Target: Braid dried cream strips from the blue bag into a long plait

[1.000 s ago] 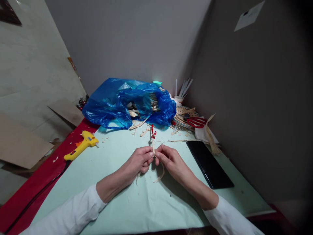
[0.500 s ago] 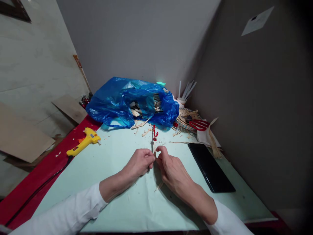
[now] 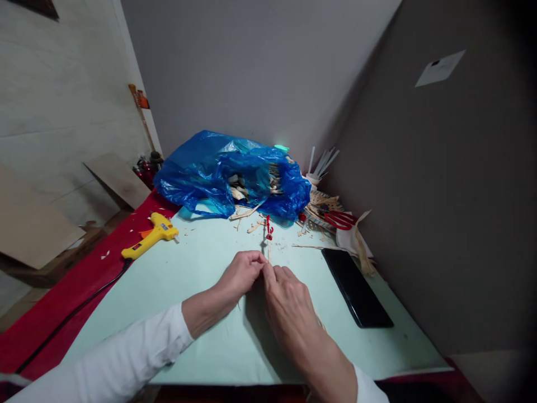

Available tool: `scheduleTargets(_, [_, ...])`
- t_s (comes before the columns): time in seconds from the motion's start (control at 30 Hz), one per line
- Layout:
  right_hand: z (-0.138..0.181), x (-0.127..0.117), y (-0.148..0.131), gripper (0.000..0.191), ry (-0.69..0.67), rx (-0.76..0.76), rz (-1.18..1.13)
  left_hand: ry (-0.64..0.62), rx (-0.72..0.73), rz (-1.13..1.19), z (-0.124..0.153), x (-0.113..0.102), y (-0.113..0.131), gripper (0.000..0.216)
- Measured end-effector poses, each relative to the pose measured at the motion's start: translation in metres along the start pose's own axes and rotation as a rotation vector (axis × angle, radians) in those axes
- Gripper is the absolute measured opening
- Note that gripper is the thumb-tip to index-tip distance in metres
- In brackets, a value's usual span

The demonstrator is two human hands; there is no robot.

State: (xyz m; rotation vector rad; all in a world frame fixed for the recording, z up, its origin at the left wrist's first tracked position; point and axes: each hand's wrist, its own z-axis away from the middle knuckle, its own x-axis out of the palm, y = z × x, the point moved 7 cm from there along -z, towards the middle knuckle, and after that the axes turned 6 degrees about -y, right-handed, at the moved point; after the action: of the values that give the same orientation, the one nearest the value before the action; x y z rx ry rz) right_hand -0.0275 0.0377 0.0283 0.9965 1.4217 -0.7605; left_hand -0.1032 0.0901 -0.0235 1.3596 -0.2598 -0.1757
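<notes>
A thin upright stem [image 3: 269,252] carries small red pieces [image 3: 269,229] at its top and has a pale strip along it below them. My left hand [image 3: 245,272] is closed, its thumb and forefinger pinching the lower end of this stem. Pressed up against those fingertips, my right hand [image 3: 289,302] is closed too, its fingers curled at the same spot. The part of the stem between the fingertips is hidden.
A blue plastic bag [image 3: 188,173] with dried husks lies at the back. A yellow glue gun [image 3: 153,235] is on the left, its cord trailing forward. On the right are a black tablet-like slab [image 3: 356,288], red-handled scissors [image 3: 340,220] and a woven basket [image 3: 321,204].
My right hand's raised forefinger has come down and its fingers have closed in against the left fingertips. The right wrist has turned, back of the hand up. The view has shifted slightly.
</notes>
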Motion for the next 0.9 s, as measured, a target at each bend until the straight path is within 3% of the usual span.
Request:
scheduleTargets(0.13, [-0.007, -0.001, -0.009, 0.037, 0.028, 0.014, 0.02, -0.055, -0.034, 0.15, -0.001, 0.0, 0.001, 0.009])
scheduleTargets(0.27, [-0.008, -0.011, -0.007, 0.034, 0.06, -0.047, 0.031, -0.017, -0.04, 0.203, -0.001, -0.002, 0.003, 0.012])
scheduleTargets(0.37, [-0.007, -0.023, 0.021, 0.014, 0.065, -0.028, -0.123, -0.026, -0.059, 0.194, -0.001, -0.001, 0.003, 0.017])
scheduleTargets(0.43, [-0.009, -0.027, 0.051, 0.015, 0.112, 0.061, -0.358, -0.069, -0.065, 0.185, -0.001, 0.001, 0.004, 0.02])
scheduleTargets(0.53, [-0.021, -0.001, 0.068, 0.021, -0.07, 0.017, -0.885, -0.107, -0.057, 0.184, -0.001, 0.002, 0.003, 0.021])
scheduleTargets(0.67, [-0.027, 0.045, 0.051, 0.027, -0.38, 0.028, -1.516, -0.131, -0.026, 0.134, 0.001, 0.005, 0.004, 0.016])
scheduleTargets(0.73, [-0.026, 0.055, 0.046, 0.032, -0.411, 0.068, -1.592, -0.139, -0.017, 0.09, 0.004, 0.007, 0.006, 0.015])
scheduleTargets(0.9, [-0.023, 0.053, 0.051, 0.034, -0.326, 0.01, -1.413, -0.099, -0.006, 0.014, 0.009, 0.008, 0.013, 0.023])
